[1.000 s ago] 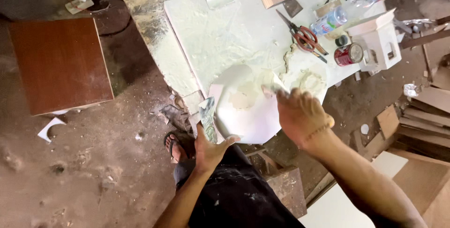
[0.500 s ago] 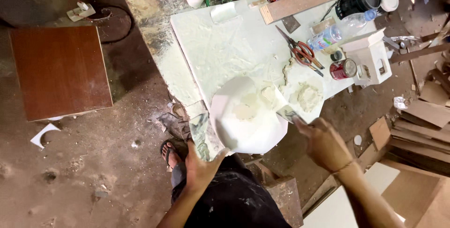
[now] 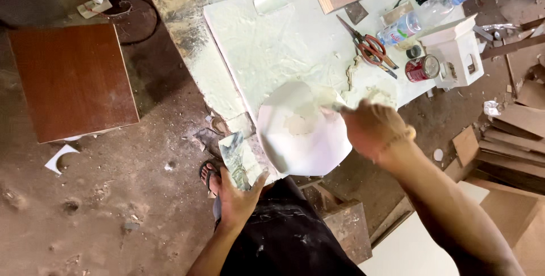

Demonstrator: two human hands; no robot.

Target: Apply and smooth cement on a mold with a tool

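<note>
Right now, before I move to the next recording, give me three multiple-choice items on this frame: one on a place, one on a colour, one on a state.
1. Where do the scissors lie?
A. on the pale worktable
B. on the dirt floor
C. on the brown board

2. What colour is the curved piece under the right hand?
A. red
B. white
C. black

3. What is the left hand doing?
A. hanging free
B. gripping a paint-smeared flat scraper
C. holding the can

Answers:
1 A: they rest on the worktable by the plastic bottle.
2 B: its surface is plainly white.
3 B: the fingers close round the scraper.
</note>
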